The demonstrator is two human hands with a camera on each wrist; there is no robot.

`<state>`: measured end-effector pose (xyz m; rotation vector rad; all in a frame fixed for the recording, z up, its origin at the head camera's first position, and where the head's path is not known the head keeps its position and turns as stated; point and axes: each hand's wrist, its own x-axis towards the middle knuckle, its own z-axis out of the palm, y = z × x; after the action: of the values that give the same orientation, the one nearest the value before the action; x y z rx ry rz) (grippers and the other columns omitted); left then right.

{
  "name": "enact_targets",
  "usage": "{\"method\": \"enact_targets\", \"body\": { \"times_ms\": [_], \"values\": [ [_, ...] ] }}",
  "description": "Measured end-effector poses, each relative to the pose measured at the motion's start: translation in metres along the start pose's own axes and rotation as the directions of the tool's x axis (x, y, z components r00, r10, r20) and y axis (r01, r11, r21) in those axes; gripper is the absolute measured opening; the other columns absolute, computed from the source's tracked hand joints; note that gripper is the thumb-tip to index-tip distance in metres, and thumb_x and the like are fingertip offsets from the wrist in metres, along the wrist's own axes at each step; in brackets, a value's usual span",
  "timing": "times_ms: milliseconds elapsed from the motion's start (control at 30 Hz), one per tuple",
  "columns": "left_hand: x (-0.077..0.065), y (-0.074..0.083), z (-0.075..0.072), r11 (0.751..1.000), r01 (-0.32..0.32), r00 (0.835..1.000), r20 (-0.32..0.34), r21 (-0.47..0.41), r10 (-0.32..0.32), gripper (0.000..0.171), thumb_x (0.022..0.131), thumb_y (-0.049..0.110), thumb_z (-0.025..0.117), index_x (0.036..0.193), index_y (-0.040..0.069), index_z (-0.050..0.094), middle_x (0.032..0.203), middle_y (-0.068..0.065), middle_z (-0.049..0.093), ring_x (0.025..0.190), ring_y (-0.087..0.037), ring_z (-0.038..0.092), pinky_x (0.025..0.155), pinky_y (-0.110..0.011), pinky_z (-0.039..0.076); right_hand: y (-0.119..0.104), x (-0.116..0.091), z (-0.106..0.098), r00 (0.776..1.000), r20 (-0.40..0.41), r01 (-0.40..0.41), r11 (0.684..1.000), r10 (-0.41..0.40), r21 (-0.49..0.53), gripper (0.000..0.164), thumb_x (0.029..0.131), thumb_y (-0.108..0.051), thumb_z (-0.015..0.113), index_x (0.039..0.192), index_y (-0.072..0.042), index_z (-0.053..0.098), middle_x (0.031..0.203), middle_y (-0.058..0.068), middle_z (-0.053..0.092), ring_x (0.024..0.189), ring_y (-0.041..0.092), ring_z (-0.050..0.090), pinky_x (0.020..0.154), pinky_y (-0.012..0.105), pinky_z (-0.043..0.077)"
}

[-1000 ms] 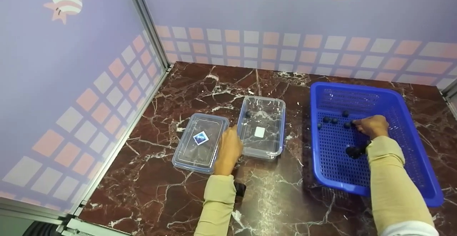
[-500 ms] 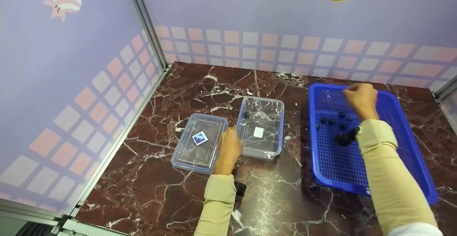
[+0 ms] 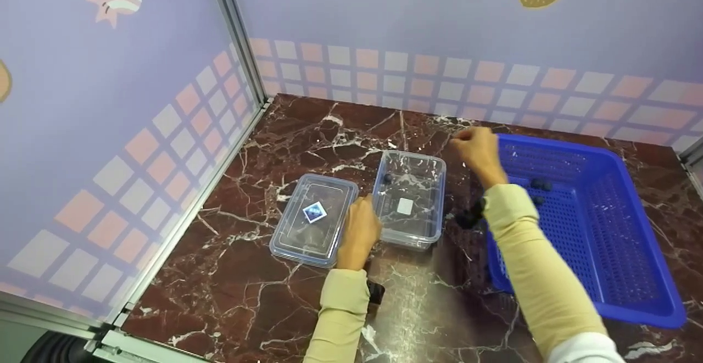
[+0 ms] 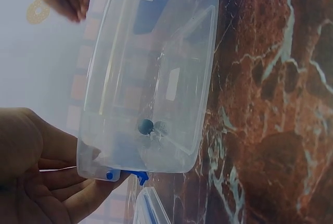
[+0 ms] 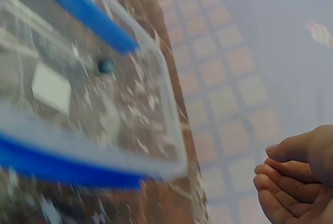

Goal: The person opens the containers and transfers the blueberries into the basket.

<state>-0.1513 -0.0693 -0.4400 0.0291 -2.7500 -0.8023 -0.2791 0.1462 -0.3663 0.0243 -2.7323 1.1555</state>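
A clear plastic food box (image 3: 409, 225) with blue side clips stands on the table. Inside, near its left wall, lies one small dark round ball (image 4: 145, 126), like a blueberry. My left hand (image 3: 360, 231) grips the box's near left edge, thumb at the wall and fingers outside, as the left wrist view shows. My right hand (image 3: 479, 151) hangs in the air beyond the box's far right corner, thumb close to its curled fingers. I cannot tell whether something is hidden within it. More dark balls (image 3: 541, 184) lie in the blue basket (image 3: 642, 242), partly behind the right arm.
Left of the box lies a clear lid (image 3: 299, 231) with a blue rim and a diamond sticker. The marbled table (image 3: 236, 286) ends at patterned walls on the left and at the back. A dark wrist camera (image 3: 469, 216) hangs below the right forearm.
My right hand rose out of the blue basket and swung left over its rim toward the box. The left hand stays at the box's edge. The head view has shifted slightly.
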Motion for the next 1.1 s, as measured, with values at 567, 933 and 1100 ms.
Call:
{"method": "enact_targets", "body": {
  "times_ms": [567,933,1100],
  "values": [
    [0.001,0.003,-0.001,0.999,0.04,0.999,0.02,0.018,-0.04,0.036,0.075,-0.003,0.062,0.111,-0.003,0.062,0.095,-0.014,0.064,0.092,-0.033,0.062,0.081,-0.041,0.05,-0.016,-0.006,0.088,0.982,0.171,-0.069,0.996,0.076,-0.049,0.021,0.079,-0.014,0.064,0.094,-0.002,0.071,0.097,0.017,0.068,0.091,0.031,0.059,0.084,0.042,0.046],
    [-0.002,0.001,0.0,0.999,0.039,0.999,0.006,0.018,-0.039,0.036,0.074,-0.003,0.063,0.11,-0.002,0.062,0.095,-0.014,0.064,0.092,-0.031,0.063,0.08,-0.04,0.05,-0.015,-0.01,0.116,0.961,0.257,-0.094,0.995,0.097,-0.027,0.021,0.074,-0.01,0.07,0.085,0.007,0.07,0.064,0.004,0.059,0.066,0.021,0.049,0.056,0.025,0.039],
    [-0.001,0.001,-0.002,0.999,0.037,0.999,-0.002,0.036,-0.037,0.036,0.073,-0.002,0.065,0.109,-0.001,0.063,0.095,-0.013,0.064,0.09,-0.031,0.063,0.078,-0.04,0.05,-0.016,-0.01,0.122,0.942,0.314,-0.121,0.992,0.122,-0.022,0.024,0.075,-0.013,0.071,0.087,0.008,0.069,0.059,-0.001,0.055,0.064,0.019,0.05,0.055,0.024,0.039]
  ]
}}
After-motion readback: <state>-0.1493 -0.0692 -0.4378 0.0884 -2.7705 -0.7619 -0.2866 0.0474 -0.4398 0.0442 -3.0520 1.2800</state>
